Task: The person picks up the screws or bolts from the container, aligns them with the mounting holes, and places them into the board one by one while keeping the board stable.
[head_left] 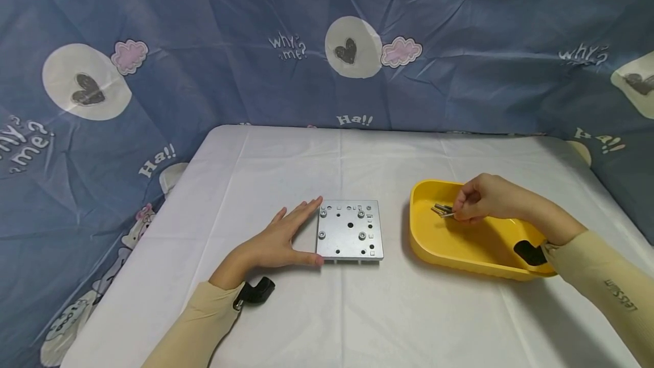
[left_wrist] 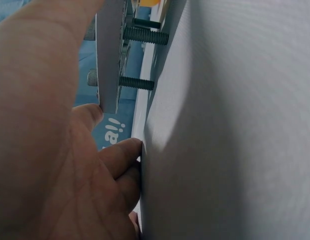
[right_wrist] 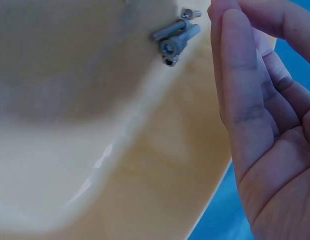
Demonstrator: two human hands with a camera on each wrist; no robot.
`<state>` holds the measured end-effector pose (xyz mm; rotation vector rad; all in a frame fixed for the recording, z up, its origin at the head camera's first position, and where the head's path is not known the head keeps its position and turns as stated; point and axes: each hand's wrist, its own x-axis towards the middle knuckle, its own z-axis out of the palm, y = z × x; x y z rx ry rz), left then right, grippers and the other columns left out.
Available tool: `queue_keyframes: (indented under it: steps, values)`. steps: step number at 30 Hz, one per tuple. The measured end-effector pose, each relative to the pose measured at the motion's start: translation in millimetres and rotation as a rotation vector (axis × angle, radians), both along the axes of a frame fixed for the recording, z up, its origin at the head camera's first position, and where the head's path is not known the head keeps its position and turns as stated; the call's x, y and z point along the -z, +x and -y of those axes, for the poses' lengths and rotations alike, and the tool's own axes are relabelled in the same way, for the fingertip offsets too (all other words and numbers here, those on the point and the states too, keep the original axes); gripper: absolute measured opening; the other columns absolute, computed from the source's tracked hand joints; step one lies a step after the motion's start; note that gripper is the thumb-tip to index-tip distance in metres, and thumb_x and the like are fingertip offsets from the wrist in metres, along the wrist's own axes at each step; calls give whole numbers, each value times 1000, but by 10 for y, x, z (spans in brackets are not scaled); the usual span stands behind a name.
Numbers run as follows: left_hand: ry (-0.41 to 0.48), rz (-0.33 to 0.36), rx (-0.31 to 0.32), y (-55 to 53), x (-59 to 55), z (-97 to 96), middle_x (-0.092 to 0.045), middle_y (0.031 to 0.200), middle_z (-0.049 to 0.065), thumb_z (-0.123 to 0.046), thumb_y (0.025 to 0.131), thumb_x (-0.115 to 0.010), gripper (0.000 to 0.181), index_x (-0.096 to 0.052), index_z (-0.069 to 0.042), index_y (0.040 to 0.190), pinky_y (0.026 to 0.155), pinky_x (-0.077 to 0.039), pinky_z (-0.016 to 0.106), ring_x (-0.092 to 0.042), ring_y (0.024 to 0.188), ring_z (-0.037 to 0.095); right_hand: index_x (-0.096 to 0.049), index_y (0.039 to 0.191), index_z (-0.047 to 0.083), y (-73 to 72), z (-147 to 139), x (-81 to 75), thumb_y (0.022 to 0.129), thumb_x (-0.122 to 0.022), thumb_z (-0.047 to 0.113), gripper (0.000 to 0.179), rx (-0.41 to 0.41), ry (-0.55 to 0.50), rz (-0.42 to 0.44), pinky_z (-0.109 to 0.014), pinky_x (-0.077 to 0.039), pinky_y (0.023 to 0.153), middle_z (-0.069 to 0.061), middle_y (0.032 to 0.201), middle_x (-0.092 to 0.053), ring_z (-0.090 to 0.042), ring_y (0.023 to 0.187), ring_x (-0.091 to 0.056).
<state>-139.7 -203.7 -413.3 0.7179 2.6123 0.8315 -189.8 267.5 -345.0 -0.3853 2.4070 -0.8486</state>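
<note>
A square silver metal plate (head_left: pixel 343 243) with several holes stands on the white table, raised on socket-head screws put through it. In the left wrist view, the threaded shank of one screw (left_wrist: pixel 137 83) sticks out from its underside. My left hand (head_left: pixel 278 243) rests at the plate's left side, fingers stretched, index fingertip at the far corner and thumb at the near one. Over the yellow tray (head_left: pixel 421 237), my right hand (head_left: pixel 477 200) pinches a thin silver screw (head_left: pixel 447 214) between thumb and fingers. Loose screws (right_wrist: pixel 170 46) lie in the tray just beside the fingertips.
The white tablecloth (head_left: pixel 286 317) covers the table, with a printed blue cloth (head_left: pixel 245 72) hanging behind and at the sides. The tray stands right of the plate, its wall rising around the right hand. Black wrist cameras (head_left: pixel 255 291) sit at both cuffs.
</note>
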Motion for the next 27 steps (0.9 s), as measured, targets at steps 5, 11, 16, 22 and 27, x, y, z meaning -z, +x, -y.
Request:
queue_keyframes:
  steps: [5, 11, 16, 22, 27]
  values:
    - [3, 1, 0, 1, -2, -4, -18, 181, -3, -63, 81, -88, 126, -10, -34, 175, 137, 4, 61, -12, 170, 29, -76, 103, -3, -6, 21, -61, 98, -76, 9, 13, 10, -25, 1, -31, -68, 78, -8, 92, -81, -18, 80, -76]
    - [1, -1, 0, -4, 3, -3, -17, 181, -3, -63, 81, -88, 126, -10, -33, 175, 137, 4, 62, -13, 170, 30, -76, 104, -2, -28, 57, -134, 99, -75, 9, 12, 21, -29, -5, -31, -68, 80, -8, 91, -81, -19, 81, -76]
    - [-2, -4, 0, 3, -19, -3, -18, 181, -2, -62, 80, -89, 126, -10, -33, 175, 137, 3, 62, -13, 170, 31, -75, 104, -2, -71, 92, -201, 99, -76, 10, 13, 24, -17, -26, -30, -67, 80, -7, 90, -80, -17, 82, -75]
    - [-1, -11, 2, 2, -17, 0, -19, 181, -1, -62, 80, -89, 127, -10, -32, 175, 137, 2, 63, -14, 169, 32, -75, 105, -4, -135, 152, -284, 99, -76, 9, 14, 33, -32, -43, -30, -68, 79, -8, 92, -80, -16, 81, -77]
    - [-8, -7, 0, -9, -2, -1, -17, 182, -2, -62, 80, -89, 127, -10, -33, 175, 137, 3, 62, -13, 170, 30, -75, 106, -4, -171, 180, -313, 99, -75, 8, 14, 16, -33, -65, -29, -68, 80, -10, 96, -82, -15, 83, -77]
